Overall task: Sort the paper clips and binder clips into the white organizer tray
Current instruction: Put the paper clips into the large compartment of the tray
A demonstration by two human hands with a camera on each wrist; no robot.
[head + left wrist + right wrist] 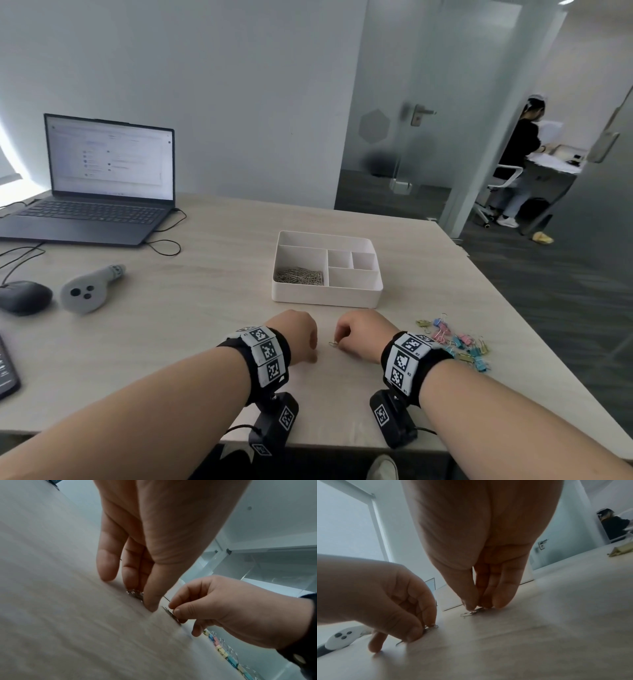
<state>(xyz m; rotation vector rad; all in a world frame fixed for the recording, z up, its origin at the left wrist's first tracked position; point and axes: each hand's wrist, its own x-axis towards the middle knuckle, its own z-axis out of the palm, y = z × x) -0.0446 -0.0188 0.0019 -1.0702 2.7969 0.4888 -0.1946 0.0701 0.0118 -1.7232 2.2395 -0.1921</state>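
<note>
Head view: hands pinch paper clips; no readable labels.

A pale wood table carries tray, binder clips, laptop, mouse.

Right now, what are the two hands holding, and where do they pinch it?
Each pinches paper clips against the table: left hand some at its fingertips, right hand another bunch. Which part of a clip is unclear.

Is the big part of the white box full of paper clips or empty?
Neither: the white organizer tray has a low heap of paper clips in its big left compartment, well below the rim.
</note>
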